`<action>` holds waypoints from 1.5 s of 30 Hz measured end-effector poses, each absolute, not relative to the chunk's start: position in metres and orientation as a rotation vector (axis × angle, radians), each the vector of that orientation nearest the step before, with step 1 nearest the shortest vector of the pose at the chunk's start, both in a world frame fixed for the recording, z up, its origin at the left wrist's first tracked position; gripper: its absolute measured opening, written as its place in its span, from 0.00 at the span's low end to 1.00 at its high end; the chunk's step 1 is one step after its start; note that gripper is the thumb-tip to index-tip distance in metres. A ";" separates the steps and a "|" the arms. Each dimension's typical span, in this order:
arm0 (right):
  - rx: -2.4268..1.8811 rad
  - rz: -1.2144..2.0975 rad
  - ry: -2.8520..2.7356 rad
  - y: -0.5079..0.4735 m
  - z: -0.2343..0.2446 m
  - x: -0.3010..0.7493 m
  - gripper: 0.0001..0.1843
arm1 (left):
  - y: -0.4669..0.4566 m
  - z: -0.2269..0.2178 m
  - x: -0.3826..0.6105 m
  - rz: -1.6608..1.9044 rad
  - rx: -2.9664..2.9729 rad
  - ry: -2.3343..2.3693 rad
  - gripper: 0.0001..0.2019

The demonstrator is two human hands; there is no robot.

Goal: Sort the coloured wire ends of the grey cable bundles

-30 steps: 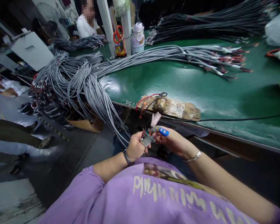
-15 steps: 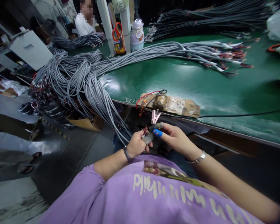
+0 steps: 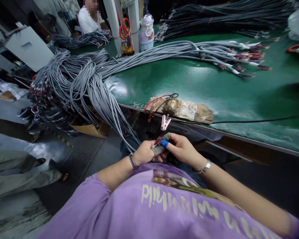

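Note:
My left hand (image 3: 147, 152) is closed around the end of a grey cable, and thin reddish wires (image 3: 157, 142) fan out past its thumb. Against those wires, my right hand (image 3: 179, 146) pinches with thumb and forefinger; the thumb wears blue tape and the forefinger a grey wrap. The fingers partly hide the wire tips. Several grey cables (image 3: 122, 127) hang off the table edge toward my lap, just left of my hands. Beyond my fingers, a pink clothes peg (image 3: 165, 122) sticks out at the table edge beside a taped cardboard strip (image 3: 189, 111).
A large heap of grey cables (image 3: 74, 76) droops over the green table (image 3: 214, 79) at the left. Black cables (image 3: 226, 20) lie at the back. Orange-handled scissors (image 3: 125, 30) and a lilac bottle (image 3: 147, 33) stand by a post. A person (image 3: 88, 18) sits behind; another's legs (image 3: 25, 176) show left.
My right hand has come slightly left and down, its fingertips now closed on the wires at my left hand. At the left, a person's legs have moved further into view.

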State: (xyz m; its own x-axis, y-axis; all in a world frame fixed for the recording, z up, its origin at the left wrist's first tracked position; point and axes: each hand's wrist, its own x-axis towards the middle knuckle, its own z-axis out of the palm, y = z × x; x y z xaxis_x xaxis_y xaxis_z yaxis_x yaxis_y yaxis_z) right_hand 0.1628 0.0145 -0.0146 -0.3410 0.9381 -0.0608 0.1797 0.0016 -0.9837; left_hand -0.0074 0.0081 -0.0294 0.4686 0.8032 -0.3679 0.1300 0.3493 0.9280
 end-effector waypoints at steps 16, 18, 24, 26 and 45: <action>-1.264 1.395 -1.305 0.018 -0.018 0.157 0.17 | -0.001 -0.040 -0.003 0.964 0.960 1.084 0.21; -1.236 1.413 -1.297 0.020 -0.016 0.158 0.17 | -0.001 -0.039 -0.004 0.956 0.959 1.091 0.21; -1.130 1.603 -1.329 0.023 -0.001 0.152 0.18 | -0.003 -0.031 -0.006 0.835 1.039 1.090 0.25; -1.125 1.633 -1.318 0.022 0.000 0.149 0.19 | -0.003 -0.029 -0.006 0.821 1.066 1.104 0.26; -1.063 1.826 -0.911 0.041 -0.020 0.164 0.29 | 0.004 -0.008 -0.008 0.841 0.836 0.936 0.25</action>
